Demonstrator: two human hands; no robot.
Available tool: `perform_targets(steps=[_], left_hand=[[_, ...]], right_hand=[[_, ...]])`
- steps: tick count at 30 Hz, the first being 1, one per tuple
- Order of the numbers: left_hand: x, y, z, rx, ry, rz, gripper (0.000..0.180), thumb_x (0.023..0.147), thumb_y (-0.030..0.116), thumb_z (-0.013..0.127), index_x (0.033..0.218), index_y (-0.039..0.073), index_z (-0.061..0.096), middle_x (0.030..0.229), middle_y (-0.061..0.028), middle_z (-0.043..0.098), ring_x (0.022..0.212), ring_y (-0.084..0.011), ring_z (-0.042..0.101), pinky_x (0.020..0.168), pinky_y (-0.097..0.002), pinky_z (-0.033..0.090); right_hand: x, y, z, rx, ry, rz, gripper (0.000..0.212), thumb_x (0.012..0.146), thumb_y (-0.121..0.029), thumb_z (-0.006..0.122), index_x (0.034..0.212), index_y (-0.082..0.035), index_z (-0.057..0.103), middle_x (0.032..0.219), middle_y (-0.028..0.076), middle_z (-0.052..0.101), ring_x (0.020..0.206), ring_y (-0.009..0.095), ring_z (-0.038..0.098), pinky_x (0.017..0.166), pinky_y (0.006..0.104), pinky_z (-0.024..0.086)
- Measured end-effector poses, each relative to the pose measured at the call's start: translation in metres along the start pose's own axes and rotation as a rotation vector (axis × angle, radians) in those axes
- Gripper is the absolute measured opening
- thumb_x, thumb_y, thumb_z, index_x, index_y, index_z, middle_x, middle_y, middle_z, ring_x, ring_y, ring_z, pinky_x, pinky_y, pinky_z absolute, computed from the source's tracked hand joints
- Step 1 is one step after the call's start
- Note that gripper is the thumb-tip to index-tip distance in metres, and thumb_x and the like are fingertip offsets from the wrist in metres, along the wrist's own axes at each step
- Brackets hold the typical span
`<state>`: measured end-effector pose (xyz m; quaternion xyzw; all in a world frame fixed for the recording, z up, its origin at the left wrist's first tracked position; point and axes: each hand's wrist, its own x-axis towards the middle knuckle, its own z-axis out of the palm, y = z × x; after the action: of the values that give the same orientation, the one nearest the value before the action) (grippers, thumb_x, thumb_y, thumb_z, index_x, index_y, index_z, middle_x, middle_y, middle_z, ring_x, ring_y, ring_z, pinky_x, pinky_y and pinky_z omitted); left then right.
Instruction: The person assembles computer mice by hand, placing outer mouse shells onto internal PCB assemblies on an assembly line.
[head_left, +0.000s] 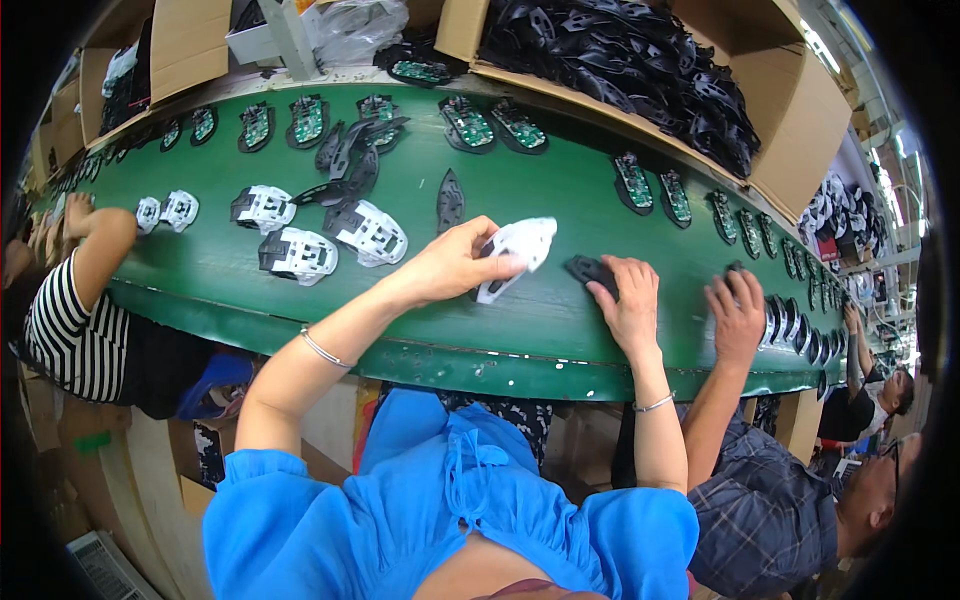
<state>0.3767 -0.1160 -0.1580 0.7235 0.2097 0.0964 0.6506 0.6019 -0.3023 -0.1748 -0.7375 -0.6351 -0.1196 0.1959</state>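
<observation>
My left hand (462, 262) is closed on a white computer-mouse shell (530, 240), thumb across it and fingers behind, over the green work surface (520, 310). To its right, my right hand (632, 305) pinches a small black plastic piece (582, 267) between thumb and fingers, close to the surface. The hands are apart. A dark, leaf-shaped plastic cover (451, 203) lies just beyond my left hand. Further left rest several white-and-black mouse shells (372, 233), next to a loose heap of dark plastic covers (352, 160).
Mouse bases with green circuit boards (467, 122) line the far side. A cardboard box (800, 130) of black plastic parts stands behind them. At right, a co-worker's hand (738, 315) reaches in near a row of dark curved parts (790, 325). Another person's arm (100, 235) is at left.
</observation>
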Motion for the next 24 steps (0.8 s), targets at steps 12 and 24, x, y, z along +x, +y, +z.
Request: perform_targets(steps=[12, 24], left_hand=[[-0.016, 0.012, 0.022, -0.489, -0.276, -0.027, 0.042, 0.084, 0.021, 0.065, 0.117, -0.003, 0.056, 0.097, -0.0054, 0.063, 0.089, -0.0110, 0.058, 0.079, -0.0231, 0.047], [-0.043, 0.016, 0.020, -0.472, -0.100, 0.112, 0.052, 0.081, 0.024, 0.069, 0.121, -0.006, 0.057, 0.124, -0.0096, 0.051, 0.109, -0.0166, 0.053, 0.094, -0.0298, 0.043]], right_hand=[[0.049, -0.043, -0.028, 0.652, -0.053, 0.135, 0.008, 0.086, -0.007, 0.063, 0.091, -0.001, 0.066, 0.061, 0.005, 0.061, 0.050, 0.008, 0.056, 0.049, 0.0220, 0.043], [0.049, -0.070, -0.029, 0.834, -0.070, 0.248, 0.021, 0.085, -0.009, 0.065, 0.105, -0.002, 0.065, 0.056, 0.000, 0.057, 0.049, 0.006, 0.049, 0.050, 0.0210, 0.040]])
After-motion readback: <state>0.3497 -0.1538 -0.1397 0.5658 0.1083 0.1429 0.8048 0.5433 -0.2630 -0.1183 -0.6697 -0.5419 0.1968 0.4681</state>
